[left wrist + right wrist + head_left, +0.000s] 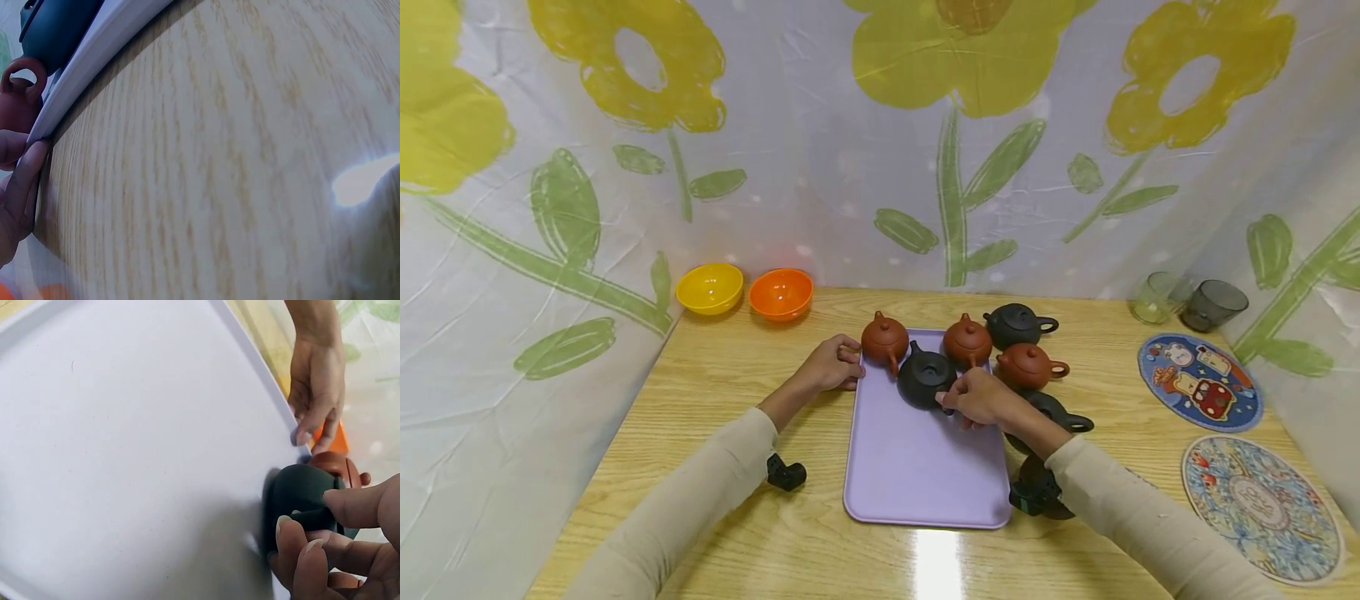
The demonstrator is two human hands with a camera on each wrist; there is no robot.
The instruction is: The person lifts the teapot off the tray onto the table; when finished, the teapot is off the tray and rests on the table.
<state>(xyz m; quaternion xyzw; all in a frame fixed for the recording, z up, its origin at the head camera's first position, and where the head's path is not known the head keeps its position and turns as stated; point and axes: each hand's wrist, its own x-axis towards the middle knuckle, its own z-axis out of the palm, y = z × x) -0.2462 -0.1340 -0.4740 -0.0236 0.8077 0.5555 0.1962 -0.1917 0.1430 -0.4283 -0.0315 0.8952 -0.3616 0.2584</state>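
My right hand point(981, 402) pinches the handle of a black teapot point(923, 379) over the upper part of a lilac tray point(925, 475). In the right wrist view, thumb and fingers close round that handle; whether the black teapot point(300, 494) touches the tray I cannot tell. My left hand point(835, 364) pinches the tray's left rim near its far corner, and its fingertips point(36, 153) show at the rim in the left wrist view. Two reddish-brown teapots stand at the tray's far end, a left one point(883, 343) and a right one point(966, 340).
Right of the tray stand a black teapot point(1015, 325), a brown teapot point(1032, 367) and dark teapots partly behind my right arm. Yellow point(710, 292) and orange point(781, 296) bowls sit back left. Two glasses and two round mats point(1262, 508) lie right.
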